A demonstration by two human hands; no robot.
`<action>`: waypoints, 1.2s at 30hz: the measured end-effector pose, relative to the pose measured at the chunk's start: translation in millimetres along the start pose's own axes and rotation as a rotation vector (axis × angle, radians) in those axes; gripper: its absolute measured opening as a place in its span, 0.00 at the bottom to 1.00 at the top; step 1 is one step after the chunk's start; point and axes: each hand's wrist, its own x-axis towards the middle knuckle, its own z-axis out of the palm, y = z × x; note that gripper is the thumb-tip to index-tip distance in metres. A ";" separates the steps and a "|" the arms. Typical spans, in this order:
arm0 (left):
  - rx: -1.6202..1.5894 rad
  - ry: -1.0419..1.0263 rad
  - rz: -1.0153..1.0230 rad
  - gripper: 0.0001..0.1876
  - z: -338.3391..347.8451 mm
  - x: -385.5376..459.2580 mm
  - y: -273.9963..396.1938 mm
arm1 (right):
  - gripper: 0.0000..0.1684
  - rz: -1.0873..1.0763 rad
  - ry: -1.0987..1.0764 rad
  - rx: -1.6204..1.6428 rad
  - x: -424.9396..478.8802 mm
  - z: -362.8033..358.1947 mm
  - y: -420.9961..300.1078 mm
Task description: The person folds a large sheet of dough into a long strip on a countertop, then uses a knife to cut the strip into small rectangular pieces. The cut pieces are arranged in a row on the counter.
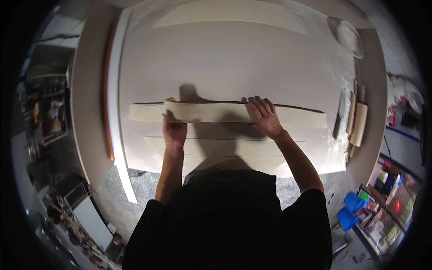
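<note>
A long pale strip, seemingly rolled dough in layers, lies crosswise on the work table. My left hand holds a lifted, curled fold of the strip near its left part, with the thumb at the front edge and the other fingers largely hidden underneath. Flat on the strip's right part rests my right hand, its fingers reaching over the far edge. Closer to my body lie more flat pale sheets, partly in shadow. Another wide pale sheet lies at the table's far side.
At the right edge are a knife, a thick wooden rolling pin and thinner rods. A bowl of white powder stands at the far right. Along the left edge run a long white strip and a brown rod.
</note>
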 end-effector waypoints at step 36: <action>1.064 0.597 0.403 0.09 -92.4 34.4 76.7 | 0.46 -0.037 0.036 0.032 81.4 64.0 -84.2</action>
